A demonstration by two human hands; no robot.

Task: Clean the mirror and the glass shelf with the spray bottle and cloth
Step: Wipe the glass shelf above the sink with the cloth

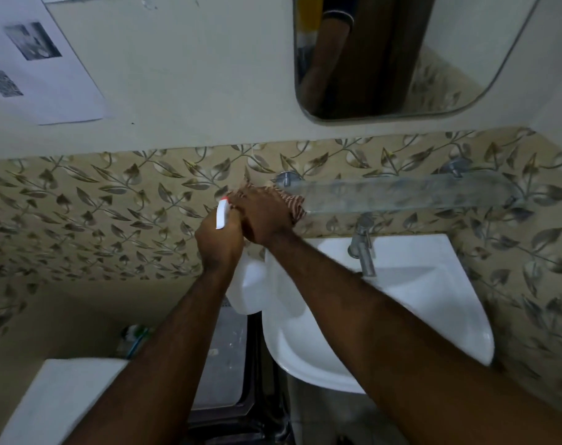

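My left hand (220, 244) grips the neck of a white spray bottle (247, 290), whose trigger head shows above my fingers and whose body hangs below. Touching it, my right hand (265, 216) is closed on a brown striped cloth (294, 203), bunched against the left end of the glass shelf (401, 194). The shelf is clear, fixed to the leaf-patterned tiles by two metal brackets. Above it at the upper right hangs the mirror (401, 53), which reflects an arm in a dark sleeve.
A white basin (417, 303) with a metal tap (364, 248) stands under the shelf. Printed paper sheets (39, 59) are stuck on the wall at upper left. A white cistern lid (64, 399) lies at lower left, and a dark-framed floor area sits between it and the basin.
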